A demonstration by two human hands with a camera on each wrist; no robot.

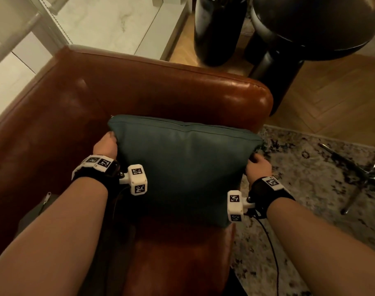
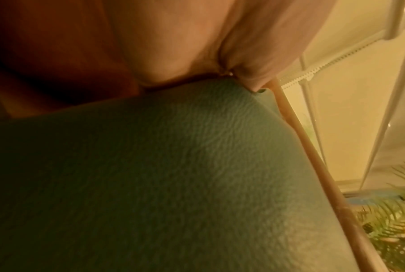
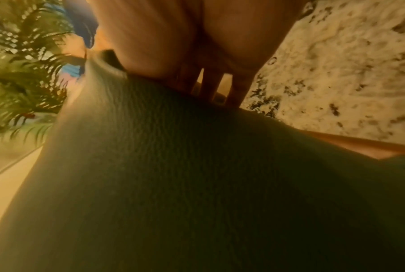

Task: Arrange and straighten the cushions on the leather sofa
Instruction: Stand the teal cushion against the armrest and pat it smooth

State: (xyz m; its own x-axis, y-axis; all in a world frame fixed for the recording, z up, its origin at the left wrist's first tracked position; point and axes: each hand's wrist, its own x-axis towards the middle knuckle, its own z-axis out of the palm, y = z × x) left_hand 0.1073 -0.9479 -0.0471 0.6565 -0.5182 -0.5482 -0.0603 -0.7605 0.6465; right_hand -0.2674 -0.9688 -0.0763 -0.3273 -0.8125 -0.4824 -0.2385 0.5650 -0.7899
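Observation:
A dark teal leather cushion (image 1: 182, 165) stands over the seat at the right end of the brown leather sofa (image 1: 139, 92), close to its armrest. My left hand (image 1: 105, 145) grips the cushion's left edge near the top corner. My right hand (image 1: 258, 165) grips its right edge. In the left wrist view my palm (image 2: 173, 46) pinches the teal cushion (image 2: 173, 174) at its corner. In the right wrist view my fingers (image 3: 208, 88) curl behind the cushion (image 3: 197, 174) edge. Most of both hands' fingers are hidden behind the cushion.
A black round table (image 1: 310, 28) with thick legs stands past the sofa's armrest on the wood floor. A speckled rug (image 1: 310, 178) lies to the right, with a metal chair base (image 1: 357, 167) on it. A pale marble ledge (image 1: 97, 22) runs behind the sofa back.

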